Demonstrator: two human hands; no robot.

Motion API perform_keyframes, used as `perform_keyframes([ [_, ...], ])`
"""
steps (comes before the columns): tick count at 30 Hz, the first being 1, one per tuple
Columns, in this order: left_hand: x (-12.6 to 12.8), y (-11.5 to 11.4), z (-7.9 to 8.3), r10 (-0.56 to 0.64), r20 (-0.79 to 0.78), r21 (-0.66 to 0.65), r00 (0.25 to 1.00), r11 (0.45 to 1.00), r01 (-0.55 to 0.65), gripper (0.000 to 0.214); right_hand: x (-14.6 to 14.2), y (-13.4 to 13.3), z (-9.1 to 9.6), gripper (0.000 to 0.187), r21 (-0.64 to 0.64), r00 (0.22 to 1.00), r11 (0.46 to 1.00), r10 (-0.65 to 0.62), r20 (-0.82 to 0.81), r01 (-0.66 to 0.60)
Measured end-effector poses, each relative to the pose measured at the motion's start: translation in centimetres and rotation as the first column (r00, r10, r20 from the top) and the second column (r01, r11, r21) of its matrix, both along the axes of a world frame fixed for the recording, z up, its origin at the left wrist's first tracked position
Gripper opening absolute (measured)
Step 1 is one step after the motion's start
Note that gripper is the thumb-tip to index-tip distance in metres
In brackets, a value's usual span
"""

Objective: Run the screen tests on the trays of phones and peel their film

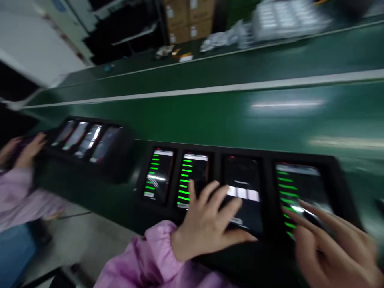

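A black tray (268, 154) holds several smartphones in a row in front of me. My left hand (204, 226) lies with fingers spread across the third phone (244, 176), which has pale square tiles on its dark screen. Its index side reaches toward the second phone (196, 164), lit with green lines. Over the rightmost phone (309, 184), also showing green lines, my right hand (339, 248) is closed around a slim dark pen (313, 218) with a shiny tip near the screen. The far-left phone (159, 172) in the tray is untouched.
Left along the green bench (192, 116) stands another black tray (126, 156) with several phones. A co-worker's hands (28, 152) and pink sleeves are beside it. Plastic-wrapped items (285, 20) and cardboard boxes (189, 18) sit farther back.
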State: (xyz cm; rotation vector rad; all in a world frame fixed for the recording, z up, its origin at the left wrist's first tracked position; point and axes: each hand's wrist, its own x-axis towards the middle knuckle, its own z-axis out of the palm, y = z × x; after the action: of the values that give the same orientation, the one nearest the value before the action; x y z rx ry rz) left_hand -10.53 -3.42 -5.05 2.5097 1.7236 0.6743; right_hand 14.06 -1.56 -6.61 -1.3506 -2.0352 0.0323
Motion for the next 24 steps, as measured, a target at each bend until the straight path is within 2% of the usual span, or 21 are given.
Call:
perform_keyframes([
  [2, 0.2, 0.5, 0.2, 0.048, 0.018, -0.06, 0.999, 0.997, -0.047, 0.066, 0.3, -0.6, 1.1, 0.024, 0.026, 0.998, 0.998, -0.061, 0.035, 0.06],
  [4, 0.4, 0.6, 0.3, 0.063, 0.003, -0.089, 0.998, 0.994, -0.063, 0.066, 0.2, -0.6, 1.6, 0.026, 0.027, 0.997, 0.997, -0.075, -0.019, 0.076],
  [8, -0.4, -0.5, 0.2, 0.082, 0.001, -0.039, 0.997, 0.996, -0.082, 0.068, 1.1, -0.7, 2.6, 0.033, 0.02, 0.982, 0.99, -0.132, -0.135, 0.136],
  [11, -2.7, -1.9, -0.3, 0.075, 0.044, 0.02, 0.996, 0.997, -0.076, 0.061, 2.7, -1.4, 3.0, 0.036, 0.005, 0.984, 0.986, -0.164, -0.068, 0.165],
  [15, -7.1, -3.5, -1.4, 0.097, 0.058, 0.072, 0.994, 0.992, -0.101, 0.057, 4.1, -2.1, 2.6, 0.035, -0.066, 0.989, 0.987, -0.148, 0.017, 0.149],
  [20, -12.2, -4.9, -2.1, 0.187, 0.025, 0.124, 0.982, 0.974, -0.189, 0.065, 4.5, -2.4, 2.1, 0.034, -0.099, 0.988, 0.985, -0.135, 0.079, 0.143],
  [24, -14.1, -5.8, -2.1, 0.245, 0.022, 0.091, 0.969, 0.965, -0.246, 0.065, 3.8, -2.4, 2.5, 0.031, -0.059, 0.982, 0.987, -0.143, 0.125, 0.151],
])
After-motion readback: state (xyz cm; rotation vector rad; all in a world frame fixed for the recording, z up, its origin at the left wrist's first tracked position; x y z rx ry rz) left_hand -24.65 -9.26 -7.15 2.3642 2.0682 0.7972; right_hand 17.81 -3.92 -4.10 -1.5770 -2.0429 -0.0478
